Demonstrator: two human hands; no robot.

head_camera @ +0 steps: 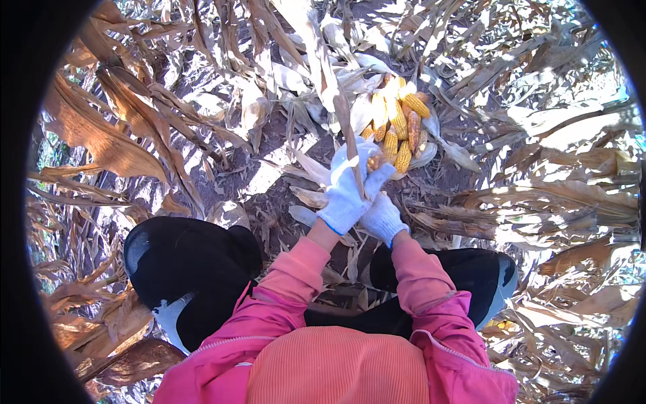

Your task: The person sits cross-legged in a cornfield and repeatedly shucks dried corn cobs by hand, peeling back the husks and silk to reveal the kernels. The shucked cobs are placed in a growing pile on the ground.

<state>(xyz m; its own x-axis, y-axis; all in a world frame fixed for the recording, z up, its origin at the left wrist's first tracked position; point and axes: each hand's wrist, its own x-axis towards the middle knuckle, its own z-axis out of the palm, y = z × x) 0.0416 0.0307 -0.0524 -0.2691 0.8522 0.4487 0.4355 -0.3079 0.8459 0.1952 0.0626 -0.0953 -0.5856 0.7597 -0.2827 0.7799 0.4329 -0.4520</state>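
Observation:
Both my hands wear white knitted gloves and meet in front of my knees. My left hand (343, 189) is wrapped around an ear of corn (374, 161), whose yellow-orange kernels show between the fingers. Tucked against its lower side is my right hand (384, 217); its fingers are hidden behind the left, so its hold cannot be made out. A dry corn stalk or leaf (345, 121) crosses in front of the left glove. Just beyond my hands lies a heap of bare corn ears (397, 123), yellow with some reddish ones. Pale husks (310, 197) lie left of the gloves.
Dry corn stalks and brown leaves (111, 136) crowd the left side. More dry leaves (545, 202) lie to the right. Loose husks (287, 78) surround the heap on bare soil (232, 151). Some yellow corn (504, 324) shows beyond my right knee (484, 283).

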